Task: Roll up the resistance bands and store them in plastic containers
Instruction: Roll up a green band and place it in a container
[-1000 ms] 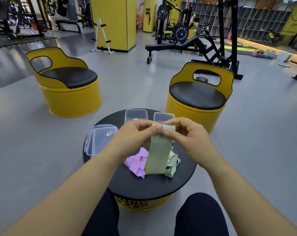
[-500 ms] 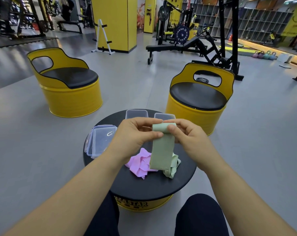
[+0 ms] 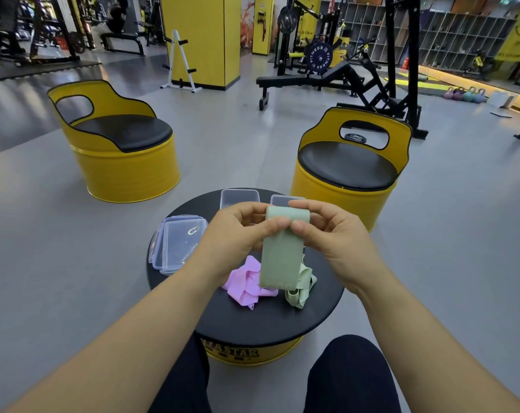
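A flat green resistance band hangs above the round black table. Its top end is curled into a small roll. My left hand and my right hand both pinch that roll, thumbs on the near side. Under it lie a crumpled pink band and a second, loosely tangled green band. Two open clear plastic containers, one left and one right, stand at the table's far edge, partly hidden by my hands.
A stack of clear lids lies on the table's left side. Two yellow barrel chairs, one far left and one close behind the table on the right, stand on grey floor. Gym benches and racks fill the background. My knees are below the table.
The roll at the band's top has grown a little and the hanging tail has shortened and lifted. Both hands stay pinched on the band at about the same spot.
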`<state>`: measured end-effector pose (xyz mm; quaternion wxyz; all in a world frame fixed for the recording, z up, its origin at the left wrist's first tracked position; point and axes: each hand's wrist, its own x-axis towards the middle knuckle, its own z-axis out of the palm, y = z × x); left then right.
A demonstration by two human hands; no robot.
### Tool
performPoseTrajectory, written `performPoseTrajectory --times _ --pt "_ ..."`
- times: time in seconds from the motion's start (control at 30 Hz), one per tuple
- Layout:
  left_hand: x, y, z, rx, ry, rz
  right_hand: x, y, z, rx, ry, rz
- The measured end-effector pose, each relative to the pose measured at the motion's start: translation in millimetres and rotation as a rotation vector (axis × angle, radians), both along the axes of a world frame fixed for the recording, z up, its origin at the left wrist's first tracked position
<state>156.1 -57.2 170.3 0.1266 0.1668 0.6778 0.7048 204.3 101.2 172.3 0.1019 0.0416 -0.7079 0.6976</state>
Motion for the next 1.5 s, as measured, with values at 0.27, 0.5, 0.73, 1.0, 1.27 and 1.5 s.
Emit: performPoseTrajectory --times 0.27,0.5,0.73,1.0,1.27,1.5 --pt "-3 -2 -2 0.079 -0.038 -0.062 1 5 1 0.066 -0.029 0.031" --pt "-7 -4 -1 0.112 -0.032 -0.075 0 4 2 0.055 -0.082 0.006" --pt "-6 -2 -4 0.121 -0.121 -0.115 1 2 -6 -0.022 -0.042 0.025" --pt "-15 -15 3 0.109 -0.348 -0.441 1 20 9 0.446 -0.064 0.265" --pt "-16 -15 8 0.046 -0.348 -0.68 0 15 34 0.614 -0.036 0.457" --pt "-14 -18 5 -0.047 -0.269 -0.679 4 15 27 0.474 -0.014 0.414"
